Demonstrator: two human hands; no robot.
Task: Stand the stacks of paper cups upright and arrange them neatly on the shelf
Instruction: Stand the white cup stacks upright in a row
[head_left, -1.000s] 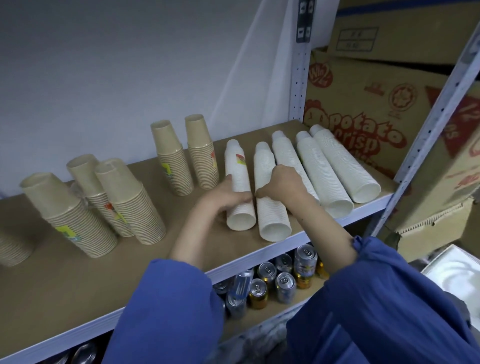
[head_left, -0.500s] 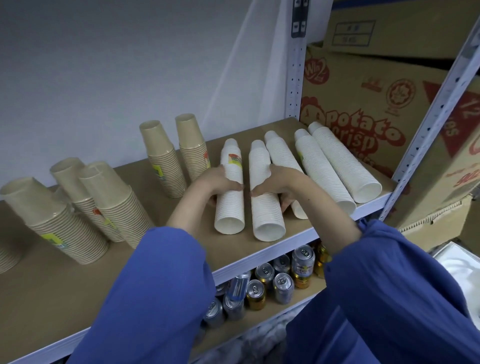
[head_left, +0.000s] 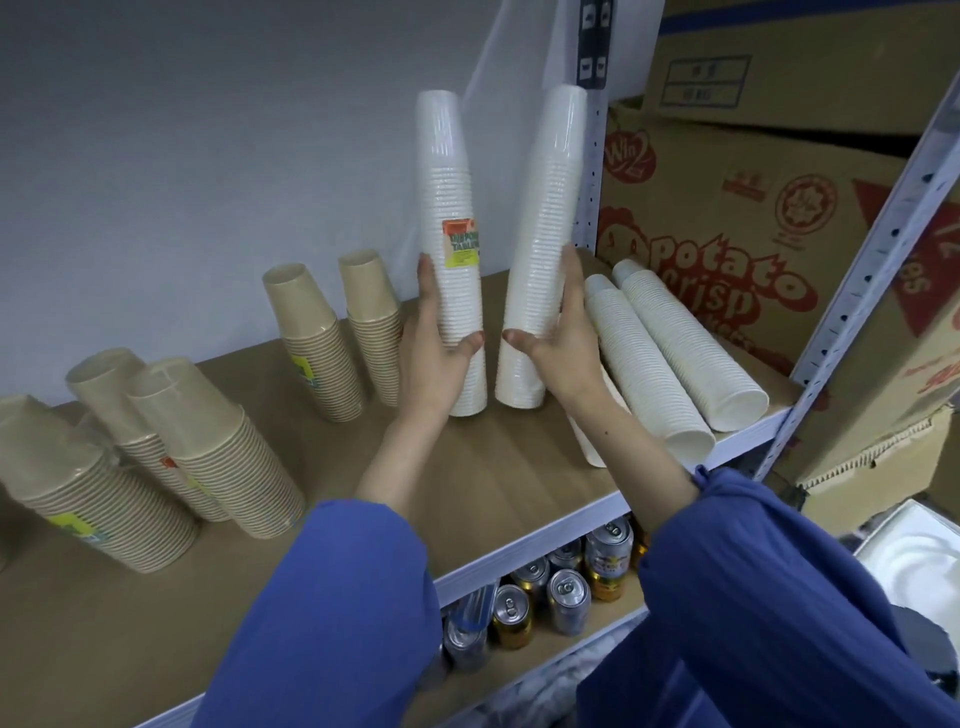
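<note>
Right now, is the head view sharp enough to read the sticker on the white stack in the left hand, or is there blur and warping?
Head view: the sticker is soft, its print unreadable; wide-angle warp bends the shelf post; lighting dim and even, no strong glare; the box lettering stays legible.

white cup stacks (head_left: 452, 260) | tan cup stacks (head_left: 317, 343) | blue sleeves (head_left: 332, 613)

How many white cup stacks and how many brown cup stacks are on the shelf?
White cup stacks: 5 (2 upright, 3 lying down, one of these partly hidden by an arm)
Brown cup stacks: 5
Total: 10
</note>
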